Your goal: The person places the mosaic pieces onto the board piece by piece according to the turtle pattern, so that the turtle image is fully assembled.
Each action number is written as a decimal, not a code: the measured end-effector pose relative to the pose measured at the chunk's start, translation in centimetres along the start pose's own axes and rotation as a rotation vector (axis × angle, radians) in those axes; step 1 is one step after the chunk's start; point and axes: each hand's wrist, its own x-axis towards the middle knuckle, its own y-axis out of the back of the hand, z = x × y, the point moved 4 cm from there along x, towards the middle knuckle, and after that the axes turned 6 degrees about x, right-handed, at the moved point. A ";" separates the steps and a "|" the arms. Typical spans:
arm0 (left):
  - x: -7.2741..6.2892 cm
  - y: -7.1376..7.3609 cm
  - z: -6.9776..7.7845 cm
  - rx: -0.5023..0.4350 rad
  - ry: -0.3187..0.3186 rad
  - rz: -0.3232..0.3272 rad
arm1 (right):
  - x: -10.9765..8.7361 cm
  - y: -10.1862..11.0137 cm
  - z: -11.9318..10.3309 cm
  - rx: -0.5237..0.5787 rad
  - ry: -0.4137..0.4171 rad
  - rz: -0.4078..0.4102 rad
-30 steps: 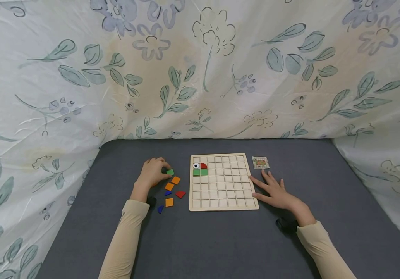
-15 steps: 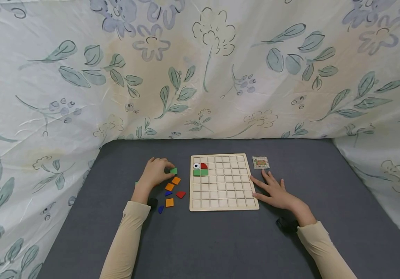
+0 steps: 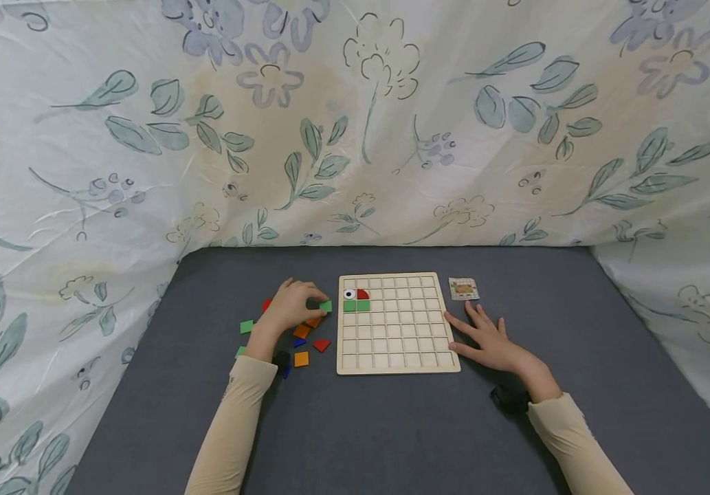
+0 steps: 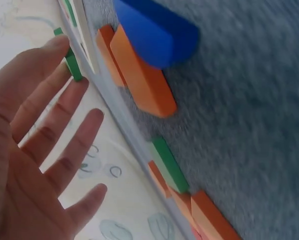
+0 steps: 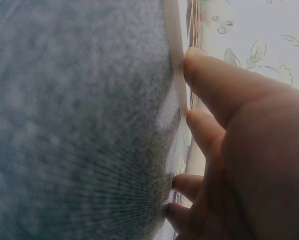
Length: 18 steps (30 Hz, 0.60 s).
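Left hand: thumb and fingertips of the left hand (image 3: 293, 306) pinch a small green square (image 3: 326, 306); in the left wrist view the remaining fingers are spread apart

Pinched piece: the green square is held just beside the left edge of a pale wooden grid board (image 3: 404, 344), between that edge and the loose pieces

Right hand: the right hand (image 3: 491, 342) has its fingers spread, with thumb and index fingertip touching the board's right edge, the middle fingertip at the lower edge of a small picture card (image 3: 463, 289); whether it touches the card I cannot tell

Pieces on the board: near its far left corner, a white tile with a black eye (image 3: 349, 294) sits left of a red rounded piece (image 3: 363, 294), and two green tiles (image 3: 356, 306) lie side by side directly below them

Loose pieces: right of the left wrist, orange squares (image 3: 301, 359), blue pieces (image 3: 300, 342) and a red piece (image 3: 321, 346); to its left, two more green pieces (image 3: 246, 326); beyond the left hand, another red piece (image 3: 266, 304), partly hidden

Wrists: beige sleeves (image 3: 231, 426) and black devices (image 3: 509, 399)

Surroundings: dark grey tabletop (image 3: 416, 433), with a pale curtain (image 3: 379, 185) printed with leaves and flowers behind it
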 end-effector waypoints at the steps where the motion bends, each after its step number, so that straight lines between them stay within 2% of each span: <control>1: 0.1 -0.1 0.1 -0.008 -0.005 -0.007 | 0.0 0.0 0.0 0.000 0.001 0.000; 6: 0.4 -0.3 0.9 -0.063 -0.032 -0.030 | 0.0 0.0 0.0 -0.003 0.005 0.002; 13: 0.8 -0.3 2.2 -0.114 -0.105 -0.004 | 0.0 0.0 0.0 -0.006 0.006 0.002; 18: 1.3 -0.8 2.7 -0.138 -0.139 -0.017 | 0.0 0.0 -0.1 -0.002 0.002 -0.002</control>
